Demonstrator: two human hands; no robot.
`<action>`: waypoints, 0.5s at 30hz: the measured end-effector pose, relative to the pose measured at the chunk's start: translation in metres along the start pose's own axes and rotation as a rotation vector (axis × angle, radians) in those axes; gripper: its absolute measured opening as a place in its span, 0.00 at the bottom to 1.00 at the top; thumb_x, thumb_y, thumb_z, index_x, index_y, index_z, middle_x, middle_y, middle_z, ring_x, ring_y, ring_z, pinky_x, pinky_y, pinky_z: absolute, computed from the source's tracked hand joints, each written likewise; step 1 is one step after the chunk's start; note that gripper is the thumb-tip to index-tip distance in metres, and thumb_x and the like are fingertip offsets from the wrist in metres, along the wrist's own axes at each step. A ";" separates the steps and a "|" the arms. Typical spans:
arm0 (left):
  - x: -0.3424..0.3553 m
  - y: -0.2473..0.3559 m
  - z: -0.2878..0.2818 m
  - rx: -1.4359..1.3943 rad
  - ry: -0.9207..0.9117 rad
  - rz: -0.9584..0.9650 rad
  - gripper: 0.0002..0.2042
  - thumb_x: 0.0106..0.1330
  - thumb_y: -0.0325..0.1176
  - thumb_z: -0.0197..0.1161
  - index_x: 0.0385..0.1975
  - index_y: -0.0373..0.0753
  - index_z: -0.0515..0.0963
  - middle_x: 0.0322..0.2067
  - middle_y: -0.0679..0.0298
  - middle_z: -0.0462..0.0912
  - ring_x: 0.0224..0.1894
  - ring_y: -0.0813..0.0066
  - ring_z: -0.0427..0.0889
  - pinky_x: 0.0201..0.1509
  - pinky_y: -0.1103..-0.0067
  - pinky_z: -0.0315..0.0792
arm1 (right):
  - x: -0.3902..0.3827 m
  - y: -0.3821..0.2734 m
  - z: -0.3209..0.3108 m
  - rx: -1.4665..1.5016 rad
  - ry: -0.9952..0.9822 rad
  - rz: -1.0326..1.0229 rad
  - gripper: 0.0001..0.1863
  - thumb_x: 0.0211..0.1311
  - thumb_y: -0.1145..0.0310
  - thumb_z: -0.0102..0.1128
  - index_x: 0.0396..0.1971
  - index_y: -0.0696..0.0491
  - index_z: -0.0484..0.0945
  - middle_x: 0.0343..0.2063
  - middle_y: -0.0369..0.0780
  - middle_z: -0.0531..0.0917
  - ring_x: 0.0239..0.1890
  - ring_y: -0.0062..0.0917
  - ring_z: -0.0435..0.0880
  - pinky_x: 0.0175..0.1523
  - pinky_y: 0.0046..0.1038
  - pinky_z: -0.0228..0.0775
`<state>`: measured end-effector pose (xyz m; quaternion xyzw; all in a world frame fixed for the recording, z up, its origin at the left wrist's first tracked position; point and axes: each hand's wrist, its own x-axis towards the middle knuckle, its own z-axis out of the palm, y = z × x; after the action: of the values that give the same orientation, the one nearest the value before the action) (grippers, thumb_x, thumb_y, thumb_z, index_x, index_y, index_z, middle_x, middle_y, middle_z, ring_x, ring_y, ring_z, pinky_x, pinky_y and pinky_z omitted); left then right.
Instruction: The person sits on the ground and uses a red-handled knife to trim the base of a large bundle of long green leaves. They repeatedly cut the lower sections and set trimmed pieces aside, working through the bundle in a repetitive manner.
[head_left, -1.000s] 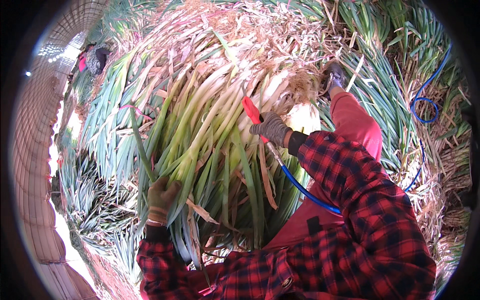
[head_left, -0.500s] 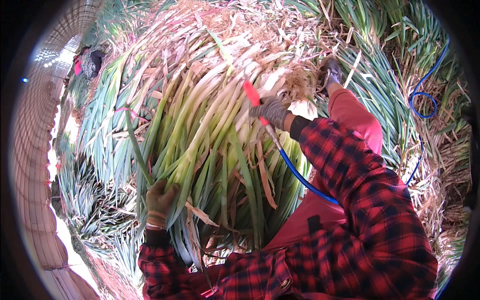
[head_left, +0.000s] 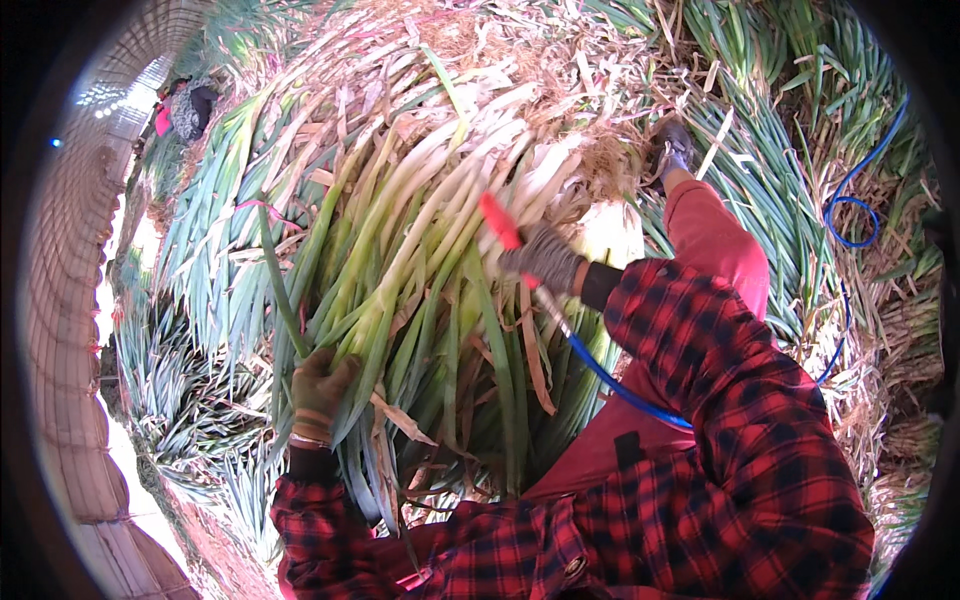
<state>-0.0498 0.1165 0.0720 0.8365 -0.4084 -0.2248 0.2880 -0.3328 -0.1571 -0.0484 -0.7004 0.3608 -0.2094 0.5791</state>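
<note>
My left hand (head_left: 322,390), in an olive glove, is closed on the green leaves of a heap of long leeks or green onions (head_left: 390,290). Higher up and to the right, my right hand (head_left: 543,258), in a grey striped glove, grips a red-handled air gun (head_left: 500,222) with a metal fitting and a blue hose (head_left: 620,390) running from it. The gun's front end is blurred and points up and left over the pale stalks. Brown roots (head_left: 600,150) lie just beyond it, and pink ties show at the left of the heap.
My bent leg (head_left: 715,240) and shoe (head_left: 672,150) rest on the leeks at the right. More piles (head_left: 760,180) surround me, with looped blue hose (head_left: 850,225) at the right. Another person (head_left: 188,108) is at the far upper left, beside a curved covering wall (head_left: 75,350).
My right hand and the air gun rose slightly, then came back down toward me and are now blurred at the gun's tip. My left hand stays nearly where it was.
</note>
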 end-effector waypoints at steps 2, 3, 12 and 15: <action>0.002 0.008 -0.002 0.129 -0.024 0.039 0.19 0.55 0.41 0.69 0.36 0.29 0.82 0.25 0.59 0.83 0.29 0.78 0.79 0.36 0.79 0.73 | 0.011 0.007 -0.020 0.119 0.067 0.079 0.16 0.48 0.60 0.71 0.20 0.58 0.79 0.14 0.34 0.76 0.16 0.20 0.72 0.23 0.29 0.66; 0.004 0.010 -0.006 0.198 -0.031 0.051 0.19 0.55 0.42 0.69 0.36 0.30 0.82 0.24 0.59 0.83 0.29 0.78 0.79 0.36 0.79 0.73 | 0.014 0.009 -0.025 0.180 0.101 0.094 0.16 0.48 0.60 0.72 0.19 0.57 0.79 0.14 0.34 0.76 0.15 0.19 0.71 0.23 0.29 0.65; 0.138 0.079 -0.033 0.334 0.270 0.414 0.14 0.53 0.41 0.71 0.35 0.39 0.83 0.29 0.54 0.85 0.29 0.63 0.84 0.35 0.77 0.77 | -0.022 -0.044 0.005 0.096 -0.128 -0.071 0.19 0.44 0.61 0.71 0.28 0.59 0.76 0.20 0.36 0.76 0.25 0.18 0.73 0.33 0.28 0.70; 0.219 0.026 -0.030 0.526 0.324 0.323 0.21 0.49 0.44 0.71 0.44 0.47 0.78 0.34 0.53 0.84 0.40 0.53 0.83 0.46 0.66 0.76 | -0.020 -0.062 0.012 -0.013 -0.156 -0.126 0.20 0.43 0.60 0.69 0.30 0.60 0.76 0.20 0.42 0.78 0.24 0.25 0.75 0.33 0.31 0.71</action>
<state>0.0776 -0.0659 0.0804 0.8314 -0.5286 0.0724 0.1555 -0.3211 -0.1296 0.0109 -0.7395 0.2713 -0.1877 0.5868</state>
